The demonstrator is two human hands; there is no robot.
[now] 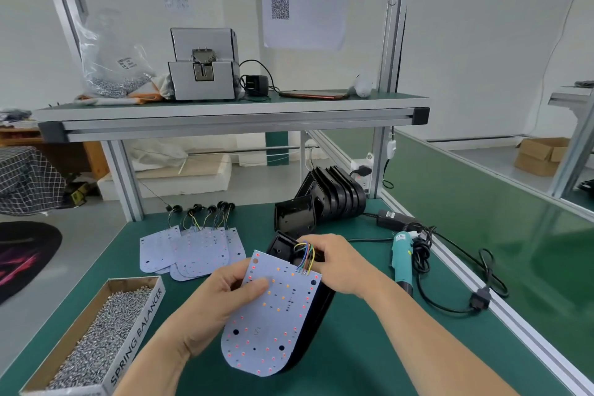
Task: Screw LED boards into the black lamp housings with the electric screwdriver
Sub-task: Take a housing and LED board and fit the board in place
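Over the counter (369,347), left grip (221,299) holds an LED board (276,315) above a black housing (316,318); right grip (340,264) apparently pinches its wires (305,255); electric screwdriver (401,264) lies unused.

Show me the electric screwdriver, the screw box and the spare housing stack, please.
electric screwdriver (401,262): head view, on its teal body.
screw box (138,336): head view, on its printed side wall.
spare housing stack (337,194): head view, on a middle housing's edge.
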